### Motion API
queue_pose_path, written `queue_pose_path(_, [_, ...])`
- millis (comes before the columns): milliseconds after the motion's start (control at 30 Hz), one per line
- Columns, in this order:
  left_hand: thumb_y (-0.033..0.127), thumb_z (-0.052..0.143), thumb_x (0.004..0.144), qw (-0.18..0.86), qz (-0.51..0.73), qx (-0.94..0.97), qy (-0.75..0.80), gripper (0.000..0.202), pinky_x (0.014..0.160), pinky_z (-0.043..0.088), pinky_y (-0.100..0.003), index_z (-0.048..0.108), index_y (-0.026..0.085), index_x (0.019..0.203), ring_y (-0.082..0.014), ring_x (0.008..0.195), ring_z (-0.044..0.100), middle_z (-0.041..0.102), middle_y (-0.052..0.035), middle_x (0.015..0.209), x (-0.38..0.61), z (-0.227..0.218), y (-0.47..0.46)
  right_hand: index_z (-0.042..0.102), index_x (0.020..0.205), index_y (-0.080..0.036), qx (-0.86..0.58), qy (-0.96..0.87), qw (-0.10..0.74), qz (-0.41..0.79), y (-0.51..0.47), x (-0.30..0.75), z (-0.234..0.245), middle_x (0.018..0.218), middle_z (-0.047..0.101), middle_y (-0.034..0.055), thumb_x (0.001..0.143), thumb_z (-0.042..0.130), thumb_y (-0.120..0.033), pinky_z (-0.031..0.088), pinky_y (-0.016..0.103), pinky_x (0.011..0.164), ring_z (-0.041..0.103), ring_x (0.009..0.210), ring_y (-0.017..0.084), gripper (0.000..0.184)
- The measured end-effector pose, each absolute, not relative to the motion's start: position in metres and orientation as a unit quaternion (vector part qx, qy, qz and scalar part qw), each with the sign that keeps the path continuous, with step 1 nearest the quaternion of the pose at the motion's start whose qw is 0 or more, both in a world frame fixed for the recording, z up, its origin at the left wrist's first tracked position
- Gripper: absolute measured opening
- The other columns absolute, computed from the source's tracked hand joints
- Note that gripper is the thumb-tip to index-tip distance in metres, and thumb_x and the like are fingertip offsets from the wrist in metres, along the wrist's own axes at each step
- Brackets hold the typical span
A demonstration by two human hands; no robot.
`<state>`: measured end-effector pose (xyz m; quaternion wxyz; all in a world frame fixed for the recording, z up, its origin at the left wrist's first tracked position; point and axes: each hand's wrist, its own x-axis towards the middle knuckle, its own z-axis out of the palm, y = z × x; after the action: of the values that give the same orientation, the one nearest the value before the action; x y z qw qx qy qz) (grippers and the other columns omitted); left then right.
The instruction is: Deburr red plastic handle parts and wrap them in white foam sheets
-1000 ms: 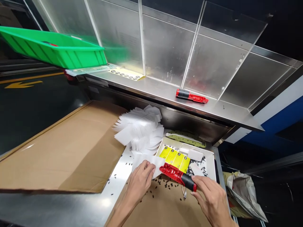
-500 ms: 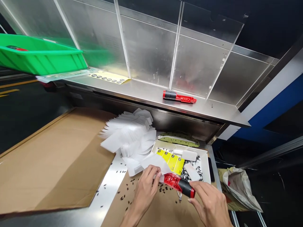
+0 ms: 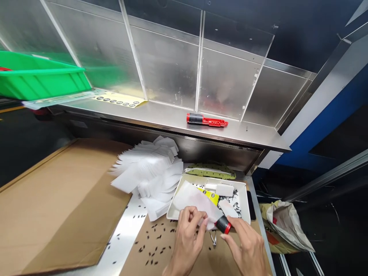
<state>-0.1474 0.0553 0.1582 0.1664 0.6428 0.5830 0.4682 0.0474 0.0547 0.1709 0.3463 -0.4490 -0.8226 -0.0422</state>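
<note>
My left hand (image 3: 191, 232) is closed, pinching a thin white foam-like sleeve (image 3: 198, 201). The sleeve covers most of a red-and-black tool housing (image 3: 222, 224), and only its black, red-rimmed end shows. At that end, my right hand (image 3: 244, 239) grips the housing between thumb and fingers. Both hands are just in front of a white tray (image 3: 247, 203) with a yellow sticker sheet (image 3: 211, 196), white pieces and small black bits in it. Below the housing lies a small metal tool (image 3: 213, 239), perhaps pliers or nippers.
Behind the tray's left side is a heap of white sleeves (image 3: 149, 165). A large cardboard sheet (image 3: 66, 199) lies left. Another red-and-black housing (image 3: 207, 120) rests on the metal shelf (image 3: 161, 117). A green bin (image 3: 46, 80) stands upper left, and an open bag (image 3: 287, 226) stands right.
The housing's red part has gone under the white sleeve, leaving the black end exposed. My left hand has moved along it toward my right hand. The camera view has shifted slightly.
</note>
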Motion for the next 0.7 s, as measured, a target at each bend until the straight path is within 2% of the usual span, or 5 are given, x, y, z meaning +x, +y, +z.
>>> queue_pose_path(100, [0.032, 0.057, 0.092, 0.146, 0.508, 0.634, 0.565, 0.012, 0.086, 0.051, -0.043, 0.065, 0.03, 0.1, -0.0287, 0.098, 0.054, 0.052, -0.0079, 0.099, -0.138, 0.145, 0.039, 0.062, 0.117, -0.017, -0.455, -0.806, 0.376, -0.033, 0.051, 0.051, 0.166, 0.097, 0.077, 0.0095, 0.097, 0.058, -0.03, 0.063, 0.028, 0.069, 0.076, 0.085, 0.022, 0.024])
queue_pose_path(167, [0.039, 0.064, 0.087, 0.171, 0.595, 0.539, 0.571, 0.032, 0.106, 0.043, -0.049, 0.055, 0.033, 0.118, -0.0309, 0.119, 0.048, 0.049, -0.0085, 0.118, -0.134, 0.135, 0.03, 0.062, 0.117, -0.017, -0.453, -0.8, 0.392, -0.021, 0.047, 0.054, 0.166, 0.098, 0.077, 0.0094, 0.096, 0.06, -0.03, 0.063, 0.028, 0.07, 0.076, 0.086, 0.022, 0.025])
queue_pose_path(267, [0.053, 0.056, 0.09, 0.386, 0.691, 0.251, 0.557, 0.047, 0.117, 0.034, -0.05, 0.039, 0.032, 0.129, -0.029, 0.133, 0.045, 0.047, -0.009, 0.13, -0.135, 0.134, 0.028, 0.064, 0.116, -0.017, -0.449, -0.795, 0.409, -0.002, 0.041, 0.056, 0.167, 0.097, 0.077, 0.0098, 0.095, 0.063, -0.032, 0.063, 0.027, 0.07, 0.076, 0.086, 0.022, 0.026])
queue_pose_path(400, [0.055, 0.031, 0.1, 0.672, 0.646, -0.004, 0.361, 0.05, 0.107, 0.048, -0.045, 0.043, 0.027, 0.139, -0.0273, 0.128, 0.056, 0.063, -0.0104, 0.13, -0.143, 0.16, 0.044, 0.063, 0.118, -0.017, -0.429, -0.808, 0.403, 0.001, 0.032, 0.047, 0.167, 0.097, 0.077, 0.0094, 0.096, 0.061, -0.033, 0.063, 0.027, 0.068, 0.076, 0.084, 0.022, 0.027])
queue_pose_path(700, [0.025, 0.041, 0.104, 0.728, 0.62, -0.156, 0.248, 0.032, 0.074, 0.058, -0.026, 0.066, 0.016, 0.122, -0.017, 0.087, 0.074, 0.079, -0.0072, 0.102, -0.121, 0.173, 0.025, 0.064, 0.113, -0.017, -0.43, -0.812, 0.389, -0.069, 0.014, 0.015, 0.167, 0.093, 0.077, 0.0102, 0.099, 0.053, -0.037, 0.06, 0.031, 0.065, 0.075, 0.08, 0.024, 0.026])
